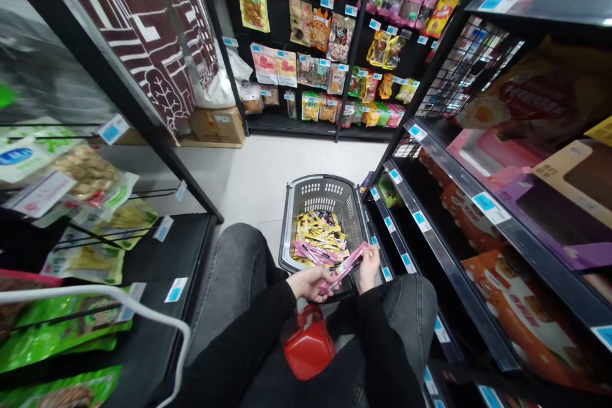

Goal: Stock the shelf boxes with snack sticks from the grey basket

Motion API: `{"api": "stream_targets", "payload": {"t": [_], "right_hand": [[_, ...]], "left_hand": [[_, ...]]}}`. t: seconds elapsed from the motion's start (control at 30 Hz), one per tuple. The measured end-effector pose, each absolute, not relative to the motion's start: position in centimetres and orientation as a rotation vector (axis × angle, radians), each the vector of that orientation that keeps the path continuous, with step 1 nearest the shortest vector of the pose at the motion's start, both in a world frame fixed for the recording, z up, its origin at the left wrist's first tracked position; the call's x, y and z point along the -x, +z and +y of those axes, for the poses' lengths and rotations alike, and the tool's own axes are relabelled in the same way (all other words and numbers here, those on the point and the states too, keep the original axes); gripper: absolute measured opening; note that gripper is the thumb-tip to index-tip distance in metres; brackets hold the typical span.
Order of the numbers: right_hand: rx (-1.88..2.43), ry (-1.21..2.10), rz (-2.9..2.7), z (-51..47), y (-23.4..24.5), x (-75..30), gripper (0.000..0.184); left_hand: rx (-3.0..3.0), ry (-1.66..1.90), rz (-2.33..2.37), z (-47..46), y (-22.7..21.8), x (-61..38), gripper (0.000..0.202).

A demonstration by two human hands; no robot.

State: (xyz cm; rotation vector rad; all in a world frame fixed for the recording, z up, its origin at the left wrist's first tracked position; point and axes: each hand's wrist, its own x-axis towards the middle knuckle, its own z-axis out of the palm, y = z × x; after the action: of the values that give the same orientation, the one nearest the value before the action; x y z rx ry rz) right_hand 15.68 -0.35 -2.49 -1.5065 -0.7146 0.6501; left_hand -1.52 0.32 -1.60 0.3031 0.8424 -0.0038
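Observation:
My left hand [310, 282] and my right hand [369, 266] together hold a few long pink snack sticks [348, 264] just above the near rim of a grey shopping basket [296, 204]. The left fingers curl under one end of the sticks, and the right fingers pinch the other end. Inside the basket lie several yellow and pink snack sticks [319, 237]. My knees in grey jeans [239, 268] frame the hands, and a red stool [308, 344] shows below them.
Black shelves [449, 261] with boxed goods and blue price tags run along the right. On the left, racks hold green and clear snack bags [86, 178]. A far wall hangs with packets [325, 32]. A cardboard box [217, 124] sits on the pale floor.

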Motion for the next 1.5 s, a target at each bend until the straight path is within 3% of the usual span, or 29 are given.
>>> {"api": "stream_targets", "payload": {"t": [0.43, 0.53, 0.63, 0.93, 1.1, 1.3, 1.4, 1.5], "right_hand": [[1.512, 0.649, -0.761, -0.4, -2.2, -15.5, 0.022], [1.497, 0.657, -0.81, -0.7, -1.3, -15.2, 0.021], [1.464, 0.651, -0.863, -1.2, 0.0, -14.3, 0.02], [1.494, 0.56, -0.928, -2.3, 0.4, -12.2, 0.021], [1.485, 0.439, -1.227, -2.9, 0.3, -10.9, 0.018], [1.496, 0.114, -2.003, -3.5, 2.2, -11.0, 0.015], [1.65, 0.2, -2.234, -3.9, 2.1, -10.7, 0.012], [1.743, 0.474, -2.208, -4.2, 0.4, -9.7, 0.031]], "left_hand": [[-0.533, 0.145, 1.107, -0.6, -2.5, -0.2, 0.02], [-0.556, 0.2, 1.168, -0.7, -2.5, -0.3, 0.013], [-0.551, 0.366, 1.244, -0.9, -2.6, -0.9, 0.005], [-0.425, 1.055, 1.303, -0.1, -2.5, -0.3, 0.017], [-0.374, 1.144, 1.373, 1.5, -2.9, 1.3, 0.017], [-0.513, 1.245, 1.537, 3.3, -2.4, 3.9, 0.019], [-0.651, 1.249, 1.61, 3.4, -1.4, 4.7, 0.026], [-1.118, 1.119, 1.63, 2.6, -0.5, 3.8, 0.029]]}}
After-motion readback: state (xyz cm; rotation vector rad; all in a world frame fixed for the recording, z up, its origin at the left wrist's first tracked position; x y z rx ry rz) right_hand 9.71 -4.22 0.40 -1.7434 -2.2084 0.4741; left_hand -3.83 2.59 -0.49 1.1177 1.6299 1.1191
